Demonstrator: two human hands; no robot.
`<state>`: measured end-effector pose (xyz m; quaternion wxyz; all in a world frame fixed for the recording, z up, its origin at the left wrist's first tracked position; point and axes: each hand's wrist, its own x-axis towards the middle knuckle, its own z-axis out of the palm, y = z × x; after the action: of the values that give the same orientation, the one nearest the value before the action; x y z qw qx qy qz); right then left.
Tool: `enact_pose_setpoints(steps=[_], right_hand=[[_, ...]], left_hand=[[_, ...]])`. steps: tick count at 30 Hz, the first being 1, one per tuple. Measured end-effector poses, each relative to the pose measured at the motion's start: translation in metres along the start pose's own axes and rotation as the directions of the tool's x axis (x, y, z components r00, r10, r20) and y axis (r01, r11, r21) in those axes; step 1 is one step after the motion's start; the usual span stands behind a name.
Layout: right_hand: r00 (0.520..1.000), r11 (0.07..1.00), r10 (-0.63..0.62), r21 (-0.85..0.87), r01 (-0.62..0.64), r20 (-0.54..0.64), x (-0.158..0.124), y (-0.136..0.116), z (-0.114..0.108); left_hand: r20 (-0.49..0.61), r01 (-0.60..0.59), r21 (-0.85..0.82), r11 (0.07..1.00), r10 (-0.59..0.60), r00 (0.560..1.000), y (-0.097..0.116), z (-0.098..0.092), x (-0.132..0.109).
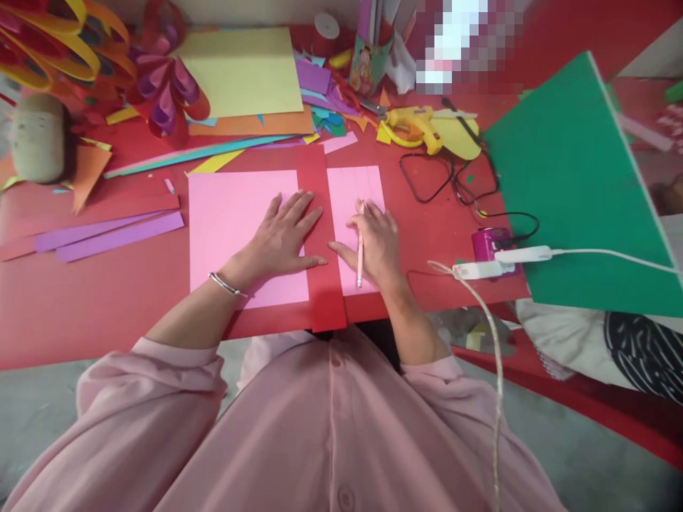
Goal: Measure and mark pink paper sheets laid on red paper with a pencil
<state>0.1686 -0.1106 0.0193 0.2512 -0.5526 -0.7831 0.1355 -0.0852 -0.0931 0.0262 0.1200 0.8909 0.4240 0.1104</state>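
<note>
A pink sheet of paper [229, 220] lies on the red table in front of me, with a red paper strip [326, 306] laid lengthwise across it. My left hand [288, 235] rests flat with fingers spread, partly on the sheet and partly on the strip. In my right hand [378, 245] is a pink pencil [360, 259], its eraser end toward me and its tip hidden by the fingers. The thumb of that hand touches the strip's right side. Faint lines run along the pink paper right of the strip.
Purple strips [120, 235] lie at left. Behind are a yellow sheet [240, 71], paper scraps, scissors [373, 107], a yellow glue gun [416, 126] and a pencil cup [369, 67]. At right, white plugs [526, 254] sit in a purple power socket [483, 244] beside a green board [581, 192].
</note>
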Motion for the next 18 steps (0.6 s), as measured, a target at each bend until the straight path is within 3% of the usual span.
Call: enact_pose_setpoints(steps=[18], right_hand=[[0.997,0.999,0.04,0.021,-0.041,0.065,-0.0001,-0.0017,-0.0023]], left_hand=[[0.039,0.016,-0.006,1.0,-0.016,0.999,0.0019,-0.0047,0.0002]])
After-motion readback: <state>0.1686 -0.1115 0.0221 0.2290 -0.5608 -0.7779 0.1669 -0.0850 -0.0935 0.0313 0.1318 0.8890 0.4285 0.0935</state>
